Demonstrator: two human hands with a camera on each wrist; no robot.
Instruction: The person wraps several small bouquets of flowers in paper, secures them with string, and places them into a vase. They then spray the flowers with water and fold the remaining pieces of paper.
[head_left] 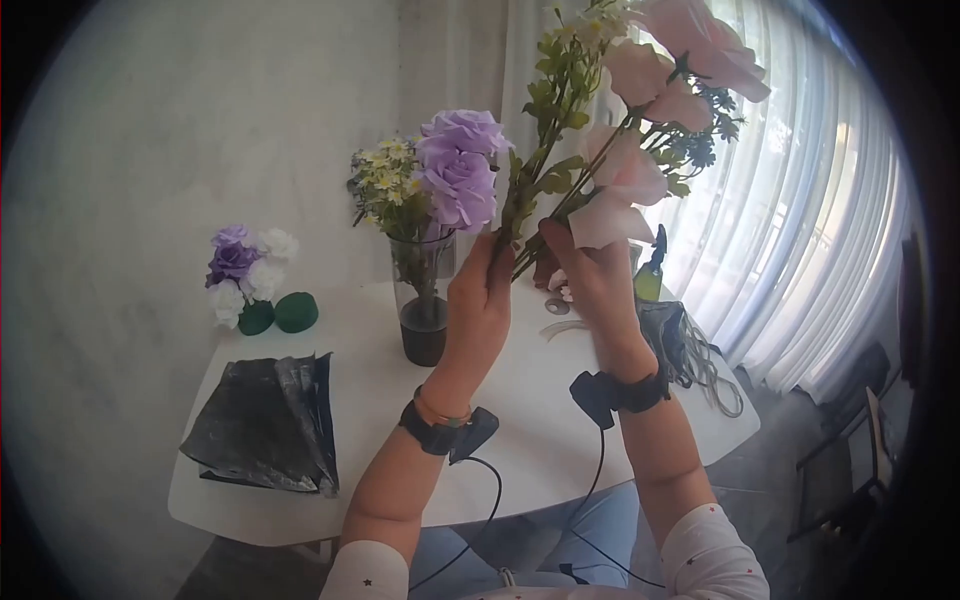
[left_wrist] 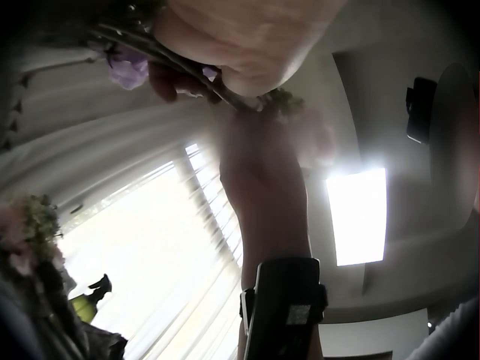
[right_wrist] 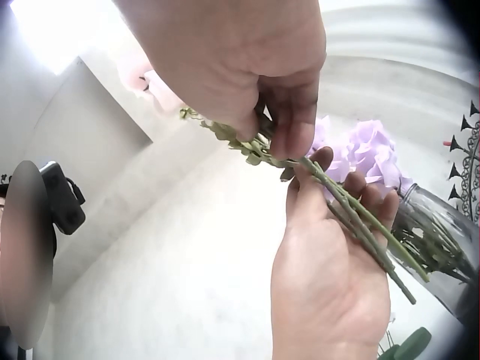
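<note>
A bunch of artificial flowers with large pale pink roses (head_left: 625, 165) and leafy green sprigs (head_left: 545, 115) is held up over the table. My right hand (head_left: 597, 285) pinches its stems below the blooms. In the right wrist view the bare stem ends (right_wrist: 367, 232) run across the palm of my left hand (right_wrist: 326, 277), whose fingers curl round them below the right fingertips. Just beyond the left hand, a clear glass vase (head_left: 405, 300) with a dark bottom holds purple roses (head_left: 460, 170) and small yellow-white flowers (head_left: 385, 170).
A folded black plastic sheet or bag (head_left: 265, 425) lies at the table's left. Behind it are green foam pieces (head_left: 296, 312) and purple and white flowers (head_left: 250, 265). At the right stand a green spray bottle (head_left: 650, 275) and a dark bag (head_left: 670, 340) with pale straps, near the curtains (head_left: 800, 260).
</note>
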